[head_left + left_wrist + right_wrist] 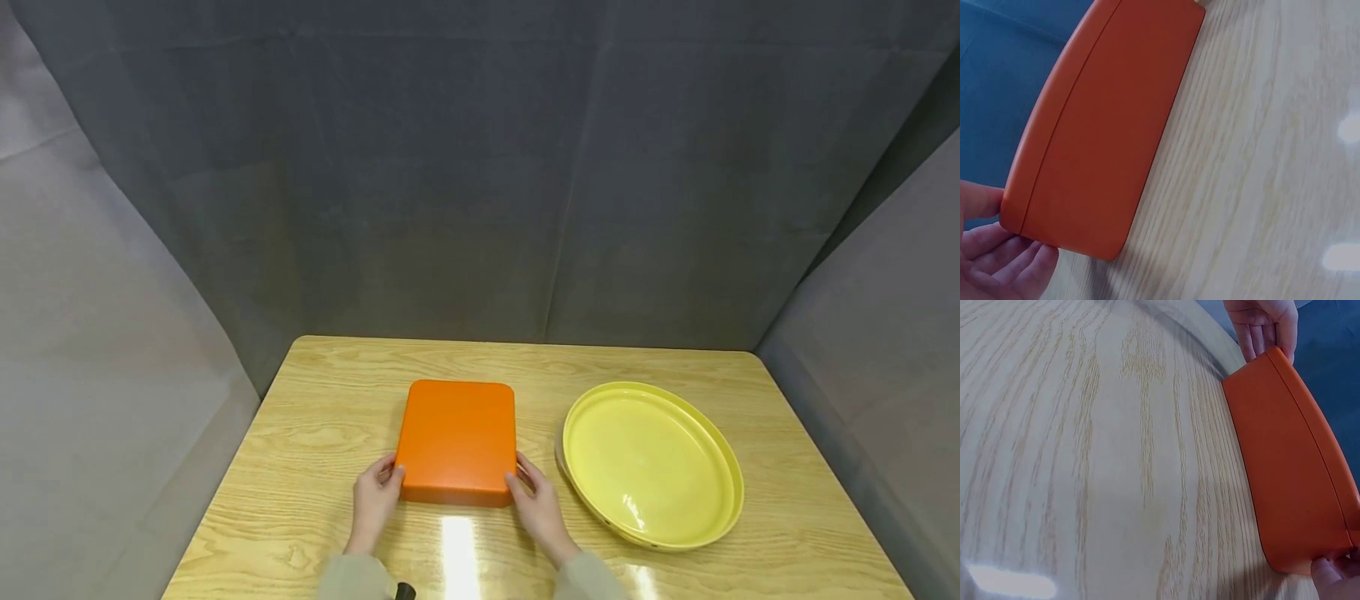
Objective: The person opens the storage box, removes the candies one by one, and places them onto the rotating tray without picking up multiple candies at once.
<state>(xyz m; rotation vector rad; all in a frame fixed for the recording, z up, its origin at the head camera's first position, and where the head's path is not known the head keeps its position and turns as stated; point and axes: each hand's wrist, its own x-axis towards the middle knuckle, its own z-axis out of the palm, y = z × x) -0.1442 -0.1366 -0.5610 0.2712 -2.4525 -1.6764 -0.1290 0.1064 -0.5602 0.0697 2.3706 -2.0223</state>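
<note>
An orange rounded box (457,437) with a lid seam along its side lies on the wooden table. At its near left corner, my left hand (375,498) grips the box, thumb at the top edge and fingers against the side. The left wrist view shows those fingers (1038,265) bent at the corner, close below the seam. My right hand (538,507) grips the near right corner in the same way; in the right wrist view only part of this hand (1340,580) shows, at the box's lower end. The box's inside is hidden.
A round yellow tray (652,467) with a raised rim sits on the table right of the box. The wooden table (300,467) reaches back to a dark grey curtain (450,167). Pale cloth panels (112,375) hang at both sides.
</note>
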